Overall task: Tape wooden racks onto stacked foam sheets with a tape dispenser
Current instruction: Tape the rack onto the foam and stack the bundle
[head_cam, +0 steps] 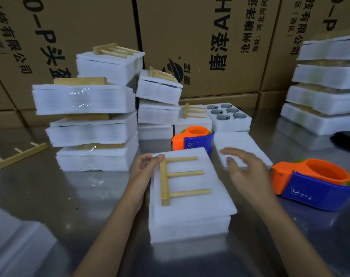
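A wooden rack (171,179), one bar with three pegs pointing right, lies flat on top of my stack of foam sheets (192,212) at the near centre of the metal tabletop (74,192). My left hand (145,166) grips the far left corner of the stack, thumb tip touching the far end of the rack's bar. My right hand (244,168) hovers released, fingers straight, just right of the stack and apart from it. An orange-and-blue tape dispenser (314,183) rests on the tabletop near my right hand; a second dispenser (194,139) sits just beyond the stack. Far left: piles of taped foam bundles (86,124) with racks on them, and a loose rack (20,152) on the tabletop. Far centre: a foam tray with round holes (229,116). Far right: more stacked bundles (322,90). Printed cardboard boxes (200,41) stand behind.
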{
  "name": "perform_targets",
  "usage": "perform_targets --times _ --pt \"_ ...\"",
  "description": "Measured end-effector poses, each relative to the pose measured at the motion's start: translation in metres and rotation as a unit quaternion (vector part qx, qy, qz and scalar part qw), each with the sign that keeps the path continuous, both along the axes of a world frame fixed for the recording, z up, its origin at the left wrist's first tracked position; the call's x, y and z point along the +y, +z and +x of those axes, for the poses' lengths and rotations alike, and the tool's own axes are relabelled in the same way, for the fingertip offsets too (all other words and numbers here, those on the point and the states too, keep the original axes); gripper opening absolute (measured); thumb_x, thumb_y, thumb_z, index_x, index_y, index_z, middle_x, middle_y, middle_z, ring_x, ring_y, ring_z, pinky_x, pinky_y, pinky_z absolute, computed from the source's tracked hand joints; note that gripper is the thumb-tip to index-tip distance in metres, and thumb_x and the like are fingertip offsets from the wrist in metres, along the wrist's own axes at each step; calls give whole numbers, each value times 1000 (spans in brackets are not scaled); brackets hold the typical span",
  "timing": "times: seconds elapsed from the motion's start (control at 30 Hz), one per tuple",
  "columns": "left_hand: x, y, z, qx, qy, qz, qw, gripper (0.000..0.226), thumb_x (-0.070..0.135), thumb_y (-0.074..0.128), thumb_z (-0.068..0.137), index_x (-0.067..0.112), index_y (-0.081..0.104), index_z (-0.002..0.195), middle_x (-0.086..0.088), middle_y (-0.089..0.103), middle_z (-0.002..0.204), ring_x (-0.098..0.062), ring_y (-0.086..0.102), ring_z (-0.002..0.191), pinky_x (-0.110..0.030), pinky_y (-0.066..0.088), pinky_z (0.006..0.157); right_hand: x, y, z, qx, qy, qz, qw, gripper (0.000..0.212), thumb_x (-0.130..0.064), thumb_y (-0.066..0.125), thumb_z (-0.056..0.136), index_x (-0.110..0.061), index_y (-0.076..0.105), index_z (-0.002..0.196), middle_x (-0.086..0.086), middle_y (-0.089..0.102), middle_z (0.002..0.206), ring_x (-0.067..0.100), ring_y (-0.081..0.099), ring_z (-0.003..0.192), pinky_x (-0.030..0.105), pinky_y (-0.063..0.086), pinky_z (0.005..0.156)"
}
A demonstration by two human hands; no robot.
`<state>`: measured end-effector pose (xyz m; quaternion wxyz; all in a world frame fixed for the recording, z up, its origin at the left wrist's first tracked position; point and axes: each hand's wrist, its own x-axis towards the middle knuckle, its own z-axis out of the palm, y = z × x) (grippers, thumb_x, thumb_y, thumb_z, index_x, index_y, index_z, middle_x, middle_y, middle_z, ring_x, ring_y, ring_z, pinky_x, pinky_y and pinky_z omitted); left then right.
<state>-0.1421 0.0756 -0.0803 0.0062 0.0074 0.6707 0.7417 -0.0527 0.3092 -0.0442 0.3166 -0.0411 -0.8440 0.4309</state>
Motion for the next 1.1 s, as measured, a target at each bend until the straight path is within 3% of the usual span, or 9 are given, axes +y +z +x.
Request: perform_targets --times 0.1,0.17,0.27,0.43,0.57,0.7,0.8,0.93,1.1 --pt "0 -1 1 7 6 -7 1000 48 54 77 73 31 63 112 13 71 107 -3 68 98 -32 52 91 45 4 10 37 -266 130 954 24 -18 52 88 -15 72 101 10 69 107 33 55 108 45 38 95" --pt "0 0 3 10 9 -5 1000 55 57 76 69 32 63 115 16 71 108 1 68 96 -27 51 86 78 -1 19 -26 -413 148 898 34 -25 44 85 -4 69 95 25 65 98 43 54 98 50 36 92" --pt "0 0 4 15 12 -5 1000 49 57 73 71 32 65 112 19 71 103 3 67 92 -26 50 82 104 -10 24 -125 -472 125 864 43 -27 39 85 5 67 79 29 62 74 41 59 77 46 39 90" --pt "-4 0 2 2 -32 13 999 35 49 58 87 22 68 107 -2 71 110 -24 66 109 -45 51 97 98 -14 21 -43 -456 127 880 42 -23 39 83 4 68 69 28 59 60 37 53 60 41 36 85" --pt "-5 4 3 1 -6 14 1000 35 43 58 90 20 69 115 -2 71 116 -21 64 113 -42 48 103 80 -13 22 86 -378 69 919 50 -22 35 86 6 66 60 28 57 55 36 50 53 39 40 67" --pt "-4 25 12 108 55 -101 987 15 25 58 95 32 66 106 19 64 111 3 55 112 -5 42 81 56 -10 16 118 -288 -30 950 52 -28 32 84 5 63 57 22 57 53 23 46 49 32 33 50" --pt "7 61 30 220 41 -210 952 22 11 59 94 24 67 110 14 64 115 12 54 107 -2 37 87 42 -10 13 155 -222 -113 956 52 -34 34 81 -1 61 53 12 57 50 3 48 46 18 31 47" --pt "48 99 77 239 -136 -179 945 21 7 61 94 19 71 107 6 73 107 -7 66 102 -19 52 87 36 -4 10 203 -181 -219 937 48 -41 34 74 -6 57 52 11 54 49 9 47 46 30 32 46" --pt "96 88 114 141 -327 -182 917 43 18 57 98 24 52 141 16 64 125 10 58 112 -11 49 93 36 0 10 229 -169 -222 933 45 -38 36 77 -9 58 52 12 56 53 25 53 55 36 36 51"
